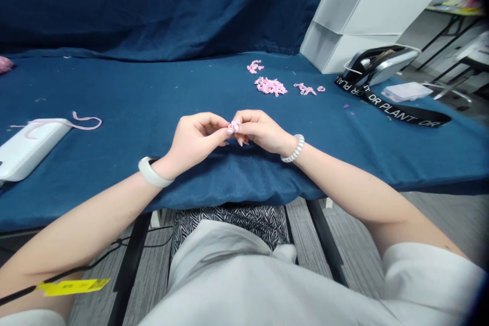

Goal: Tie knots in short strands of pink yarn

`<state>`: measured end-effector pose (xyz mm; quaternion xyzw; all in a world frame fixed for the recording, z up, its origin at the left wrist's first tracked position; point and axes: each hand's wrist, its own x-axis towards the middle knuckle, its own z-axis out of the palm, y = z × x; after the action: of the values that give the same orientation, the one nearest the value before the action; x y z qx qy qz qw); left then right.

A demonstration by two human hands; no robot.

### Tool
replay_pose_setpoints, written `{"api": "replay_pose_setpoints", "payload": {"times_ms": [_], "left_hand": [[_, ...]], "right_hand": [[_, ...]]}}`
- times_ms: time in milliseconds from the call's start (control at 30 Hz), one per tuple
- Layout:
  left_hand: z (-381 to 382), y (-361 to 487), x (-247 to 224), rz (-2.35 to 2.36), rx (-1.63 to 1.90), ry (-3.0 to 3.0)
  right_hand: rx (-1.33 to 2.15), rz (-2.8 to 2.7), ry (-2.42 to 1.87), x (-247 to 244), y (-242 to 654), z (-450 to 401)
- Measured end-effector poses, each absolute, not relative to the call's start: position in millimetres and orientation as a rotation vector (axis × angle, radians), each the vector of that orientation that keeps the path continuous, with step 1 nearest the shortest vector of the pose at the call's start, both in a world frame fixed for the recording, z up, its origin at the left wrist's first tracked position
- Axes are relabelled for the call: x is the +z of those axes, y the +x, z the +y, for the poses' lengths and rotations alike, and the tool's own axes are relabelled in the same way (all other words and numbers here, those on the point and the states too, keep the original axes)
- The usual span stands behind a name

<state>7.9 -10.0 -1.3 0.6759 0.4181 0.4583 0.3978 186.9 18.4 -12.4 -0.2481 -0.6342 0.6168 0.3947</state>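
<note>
Hands | I see left hand (193, 143) and right hand (263, 131) closed, both pinching one small pink cord loop (234, 126) | far on blue table (382, 153): loose pink cord pieces (270, 86)

Cord pieces (270, 86) on table (160, 86), lanyard (397, 111) right

Place: indoor craft workroom, set up as a bench station
Bench: long table under blue cloth (382, 153), with pink cord loops (270, 86) scattered on it
Behind: blue fabric backdrop (153, 5), white storage drawers (355, 20)
Far right: black-legged side table (454, 15)
</note>
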Motion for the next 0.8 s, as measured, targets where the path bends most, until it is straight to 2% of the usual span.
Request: {"api": "replay_pose_setpoints", "payload": {"times_ms": [800], "left_hand": [[-9.1, 5.6, -1.1, 0.947, 1.141, 1.704]], "right_hand": [[1.614, -1.564, -0.585, -14.8, 188.1, 20.2]]}}
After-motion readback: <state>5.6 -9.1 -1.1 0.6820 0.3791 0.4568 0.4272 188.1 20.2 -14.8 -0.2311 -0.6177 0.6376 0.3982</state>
